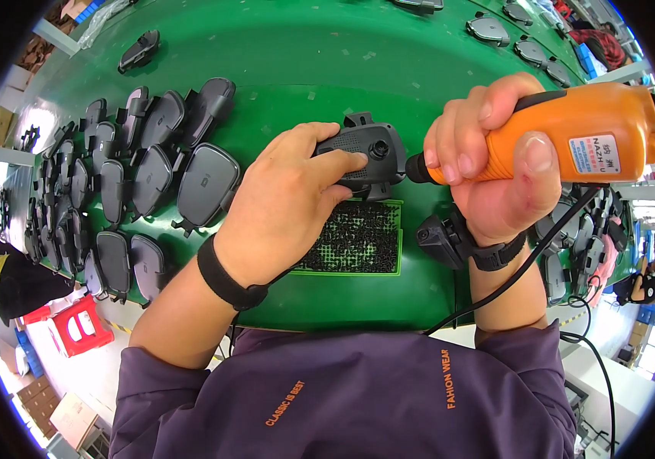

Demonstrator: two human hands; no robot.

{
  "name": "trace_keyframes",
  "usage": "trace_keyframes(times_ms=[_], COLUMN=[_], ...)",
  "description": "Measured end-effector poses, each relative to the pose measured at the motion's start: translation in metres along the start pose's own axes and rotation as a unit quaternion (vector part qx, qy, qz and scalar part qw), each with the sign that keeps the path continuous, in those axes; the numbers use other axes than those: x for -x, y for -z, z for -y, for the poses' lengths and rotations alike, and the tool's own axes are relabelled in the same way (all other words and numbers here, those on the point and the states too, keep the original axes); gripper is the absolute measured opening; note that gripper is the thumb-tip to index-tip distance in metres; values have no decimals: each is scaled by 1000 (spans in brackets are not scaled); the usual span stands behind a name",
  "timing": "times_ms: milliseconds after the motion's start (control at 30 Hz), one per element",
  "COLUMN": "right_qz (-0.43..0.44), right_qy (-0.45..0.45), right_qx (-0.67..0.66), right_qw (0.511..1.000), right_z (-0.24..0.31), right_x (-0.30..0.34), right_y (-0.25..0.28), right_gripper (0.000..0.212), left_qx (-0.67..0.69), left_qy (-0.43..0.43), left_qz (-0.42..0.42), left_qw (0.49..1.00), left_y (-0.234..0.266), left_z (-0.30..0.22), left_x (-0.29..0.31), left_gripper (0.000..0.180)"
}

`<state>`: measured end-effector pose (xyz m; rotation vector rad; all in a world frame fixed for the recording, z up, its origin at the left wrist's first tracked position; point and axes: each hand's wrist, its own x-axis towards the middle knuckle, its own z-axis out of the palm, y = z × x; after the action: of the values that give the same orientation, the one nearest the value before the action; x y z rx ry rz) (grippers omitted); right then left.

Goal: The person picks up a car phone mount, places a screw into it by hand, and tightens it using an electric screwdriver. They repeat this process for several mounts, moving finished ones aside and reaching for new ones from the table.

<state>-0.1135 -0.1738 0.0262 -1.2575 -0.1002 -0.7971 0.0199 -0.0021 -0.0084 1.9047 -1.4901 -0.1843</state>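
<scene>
— What do we hold at the green belt [281, 46]?

— Our left hand [285, 203] clamps a dark holder [365, 153] just above the screw tray [354, 237], thumb across its face. Our right hand [495, 164] is wrapped tight around the orange driver [587, 138].

— How do they lie?

— The driver's long axis runs 3 to 9 o'clock, its tip at the holder's right edge. The holder sits at 9 o'clock from our right hand; the left is nearer. Finished holders [151, 168] lie stacked at 9 o'clock.
</scene>
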Motion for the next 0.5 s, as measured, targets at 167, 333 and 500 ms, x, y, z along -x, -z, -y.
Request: trace_keyframes(times_ms=[167,333,500], right_qz=[7,-6,-59], right_qy=[6,13,-20], right_qx=[-11,15,23], right_qw=[1000,1000,998], right_z=[0,-2,4], right_x=[0,13,12], right_y=[-3,-10,-12], right_gripper=[32,35,41], left_qx=[18,11,-36], left_qy=[-10,-25,-47], left_qz=[-8,-9,1], left_qw=[1000,1000,998], left_y=[1,1,9], left_z=[0,-5,-17], left_x=[-2,5,4], left_gripper=[39,40,41])
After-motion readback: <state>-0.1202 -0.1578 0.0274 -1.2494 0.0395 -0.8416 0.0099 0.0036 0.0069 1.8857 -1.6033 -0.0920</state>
